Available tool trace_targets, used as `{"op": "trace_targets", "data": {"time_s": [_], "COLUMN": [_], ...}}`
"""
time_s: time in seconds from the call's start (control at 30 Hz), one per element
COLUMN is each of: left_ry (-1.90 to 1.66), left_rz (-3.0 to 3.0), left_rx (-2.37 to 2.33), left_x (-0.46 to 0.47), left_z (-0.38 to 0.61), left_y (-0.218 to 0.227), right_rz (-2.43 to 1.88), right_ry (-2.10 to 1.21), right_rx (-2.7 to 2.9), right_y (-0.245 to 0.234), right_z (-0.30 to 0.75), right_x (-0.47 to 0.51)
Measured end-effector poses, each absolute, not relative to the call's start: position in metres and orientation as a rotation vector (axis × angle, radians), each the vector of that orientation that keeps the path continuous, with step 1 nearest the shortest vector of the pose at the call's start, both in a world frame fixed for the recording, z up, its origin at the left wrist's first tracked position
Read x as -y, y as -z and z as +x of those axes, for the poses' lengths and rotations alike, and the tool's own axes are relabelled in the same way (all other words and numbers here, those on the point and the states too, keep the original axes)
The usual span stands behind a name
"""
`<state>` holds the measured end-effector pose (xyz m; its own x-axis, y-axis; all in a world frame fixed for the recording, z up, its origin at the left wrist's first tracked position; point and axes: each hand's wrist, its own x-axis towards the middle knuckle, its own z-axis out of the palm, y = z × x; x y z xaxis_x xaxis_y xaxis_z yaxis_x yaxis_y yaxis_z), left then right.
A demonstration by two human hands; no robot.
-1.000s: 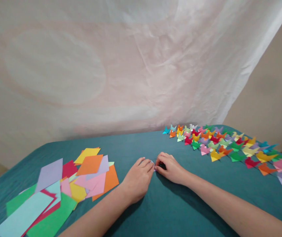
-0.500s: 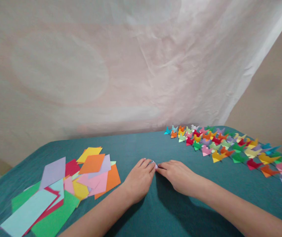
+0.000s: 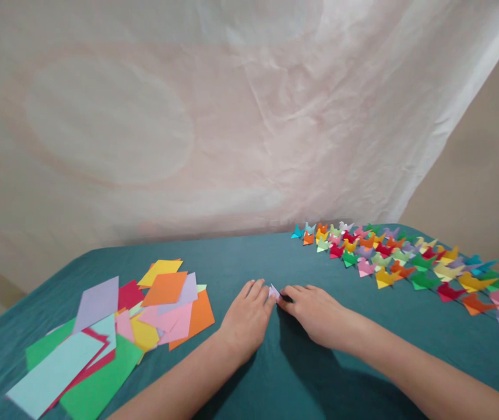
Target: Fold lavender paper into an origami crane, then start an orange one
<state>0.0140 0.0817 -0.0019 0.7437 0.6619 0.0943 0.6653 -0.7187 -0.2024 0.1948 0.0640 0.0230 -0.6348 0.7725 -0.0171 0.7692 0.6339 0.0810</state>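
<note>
Thumb and forefinger of the right hand [image 3: 308, 306] come together in a narrow pinch at the right edge of a small piece of lilac paper [image 3: 274, 293], while the left hand [image 3: 247, 318] rests palm down, its thumb and fingertips touching the paper's left side; whether those left fingers grip it or only press it cannot be told. The lilac paper lies between the two sets of fingertips, directly left of the right hand's pinch and just right of the left hand, so neither hand is clearly nearer. One pointed tip shows past the fingers toward the far side of the green tablecloth [image 3: 241, 256], and the visible part appears to slant from that tip down toward the right fingertips; its full long axis is hidden. Loose coloured sheets [image 3: 164, 290] lie beyond the left hand, and rows of folded paper birds [image 3: 386, 278] stand to the right.
</note>
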Motion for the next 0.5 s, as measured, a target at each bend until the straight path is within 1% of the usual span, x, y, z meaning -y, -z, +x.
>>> {"op": "trace_targets", "data": {"time_s": [0.23,0.43,0.5], "left_ry": [0.003,-0.020,-0.027], "left_rz": [-2.679,-2.654,-2.641], "left_rx": [1.087,1.075,1.053], "left_x": [-0.079,-0.078,-0.078], "left_z": [0.016,0.016,0.017], "left_y": [-0.002,0.002,0.004], "right_rz": [1.258,1.221,1.253], "right_ry": [0.052,0.274,0.294], "right_rx": [-2.827,-2.908,-2.913], "right_y": [-0.022,-0.023,-0.022], "right_z": [0.207,0.215,0.213], "right_x": [-0.070,-0.077,-0.078]}}
